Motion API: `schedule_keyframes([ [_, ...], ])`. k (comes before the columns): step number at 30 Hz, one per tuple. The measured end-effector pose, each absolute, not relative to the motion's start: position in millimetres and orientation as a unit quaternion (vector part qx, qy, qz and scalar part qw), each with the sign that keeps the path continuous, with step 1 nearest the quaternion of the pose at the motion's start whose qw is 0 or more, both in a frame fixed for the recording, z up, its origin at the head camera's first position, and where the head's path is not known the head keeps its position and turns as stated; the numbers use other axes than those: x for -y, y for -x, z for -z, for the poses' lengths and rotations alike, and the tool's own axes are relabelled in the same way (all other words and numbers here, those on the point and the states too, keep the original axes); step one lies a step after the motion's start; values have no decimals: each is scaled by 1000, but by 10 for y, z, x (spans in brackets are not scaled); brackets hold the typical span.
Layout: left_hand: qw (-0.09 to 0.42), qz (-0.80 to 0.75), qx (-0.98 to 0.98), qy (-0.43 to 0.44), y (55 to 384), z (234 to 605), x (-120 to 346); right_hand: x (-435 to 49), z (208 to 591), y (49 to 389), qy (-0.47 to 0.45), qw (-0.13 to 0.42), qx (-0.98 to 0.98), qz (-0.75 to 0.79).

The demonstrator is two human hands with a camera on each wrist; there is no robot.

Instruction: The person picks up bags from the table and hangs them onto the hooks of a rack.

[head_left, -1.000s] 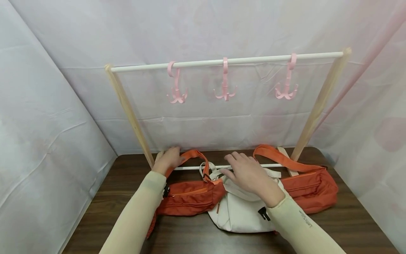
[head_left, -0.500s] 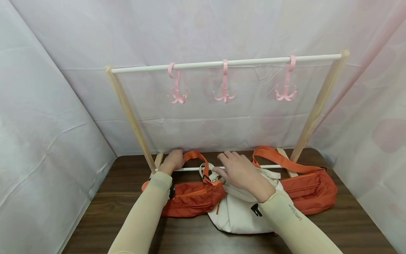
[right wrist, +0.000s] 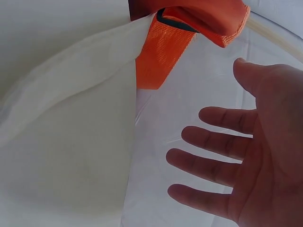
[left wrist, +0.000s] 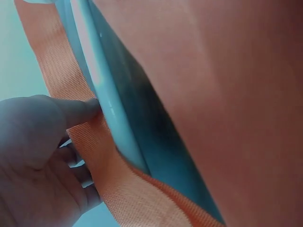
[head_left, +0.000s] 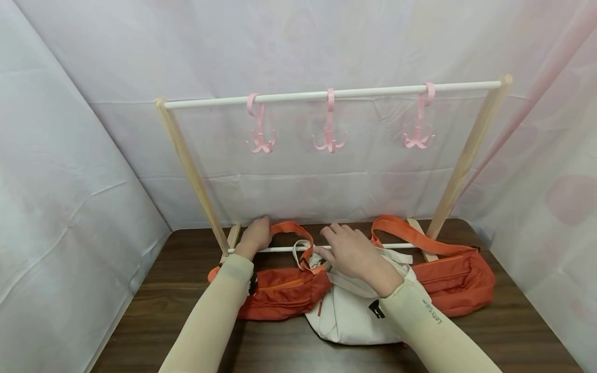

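Note:
In the head view, my left hand is behind a rust-orange waist bag lying at the left. Thumb and fingers pinch the bag's orange strap, as the left wrist view shows, right beside a white bar. My right hand hovers palm down over a cream-white bag in the middle. Its fingers are spread and grip nothing in the right wrist view. A second orange bag lies on the right, partly behind the white one, its strap looped backward.
A rack with a white top rail and wooden posts stands over the bags. Three pink claw hooks hang from the rail. Its low crossbar runs close above the brown table. Pale curtains enclose the back and sides.
My left hand has shifted slightly right along with the orange strap, then nearly stopped. My right hand has moved a little left over the white bag.

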State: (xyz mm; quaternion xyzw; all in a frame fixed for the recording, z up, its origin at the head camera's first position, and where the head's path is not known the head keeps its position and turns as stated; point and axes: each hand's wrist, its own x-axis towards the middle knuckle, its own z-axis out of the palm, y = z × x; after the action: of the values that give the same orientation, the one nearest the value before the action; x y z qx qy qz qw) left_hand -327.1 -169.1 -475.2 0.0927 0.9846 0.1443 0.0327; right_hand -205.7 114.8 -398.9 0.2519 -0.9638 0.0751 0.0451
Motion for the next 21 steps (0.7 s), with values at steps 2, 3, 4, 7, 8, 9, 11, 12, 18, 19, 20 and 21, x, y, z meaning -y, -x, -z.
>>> schedule_keyframes([
  [2,27,-146,-984,-99,3264,4730,1692,-1146,3997,2062,-249,45,964,-77],
  [3,24,-148,-984,-101,3255,4716,1692,-1144,3998,2063,-249,46,964,-78],
  [4,19,-151,-983,-103,3243,4697,1692,-1142,3998,2065,-248,47,964,-80],
  [7,8,-168,-980,-102,3198,4632,1697,-1133,3991,2072,-247,49,964,-87],
  [8,5,-174,-979,-102,3179,4609,1701,-1129,3984,2074,-247,50,964,-89],
  [9,-1,-184,-978,-101,3158,4583,1705,-1125,3979,2077,-248,50,963,-90],
  [11,-13,-197,-975,-104,3126,4541,1715,-1118,3970,2085,-249,55,963,-91],
  [12,-19,-203,-973,-107,3115,4529,1722,-1115,3966,2088,-250,59,962,-91],
  [18,-45,-237,-964,-110,3026,4429,1741,-1099,3950,2124,-250,74,960,-101],
  [19,-46,-244,-963,-109,3003,4403,1747,-1096,3946,2130,-250,75,960,-102],
  [20,-46,-252,-960,-110,2980,4378,1753,-1092,3941,2134,-253,77,959,-104],
  [21,-44,-261,-958,-109,2957,4350,1758,-1088,3934,2138,-255,78,958,-107],
])
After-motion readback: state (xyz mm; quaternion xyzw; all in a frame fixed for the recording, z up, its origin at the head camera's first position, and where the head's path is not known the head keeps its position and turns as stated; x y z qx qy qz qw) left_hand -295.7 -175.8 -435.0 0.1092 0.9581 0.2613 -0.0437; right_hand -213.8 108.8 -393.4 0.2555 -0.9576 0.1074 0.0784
